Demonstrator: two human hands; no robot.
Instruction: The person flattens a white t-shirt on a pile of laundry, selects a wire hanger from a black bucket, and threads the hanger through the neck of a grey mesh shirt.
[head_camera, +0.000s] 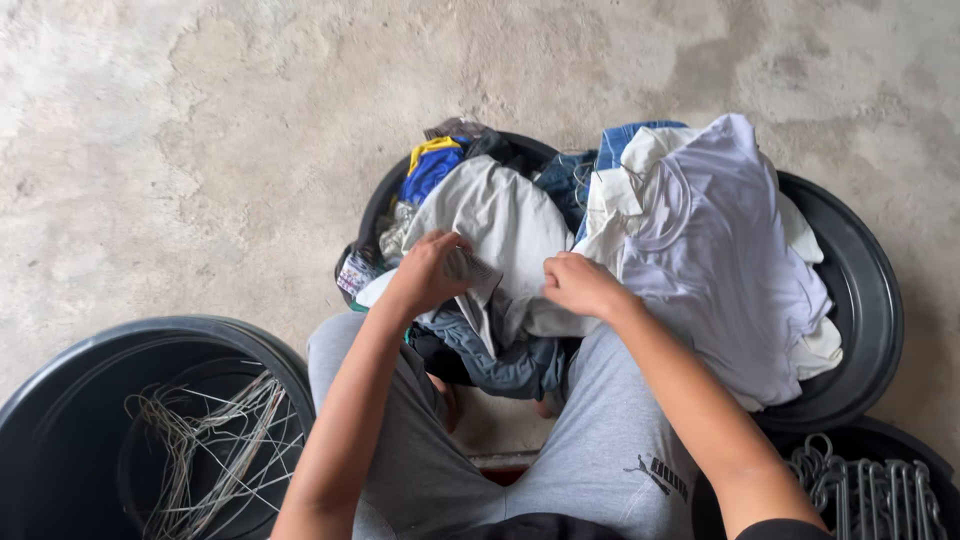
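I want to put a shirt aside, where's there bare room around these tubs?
Bare concrete floor lies left of and beyond the clothes tub. The lid keeps a bare strip right of the white shirts. Crowded: the clothes tub itself, and the tub of wire hangers.

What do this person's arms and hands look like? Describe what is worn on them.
Both forearms are bare down to the wrists. The left hand and right hand wear no gloves, and no rings, watch or bracelets show. A dark sleeve edge shows at the upper right arm. The left upper arm is cut off by the frame, so its sleeve cannot be seen.
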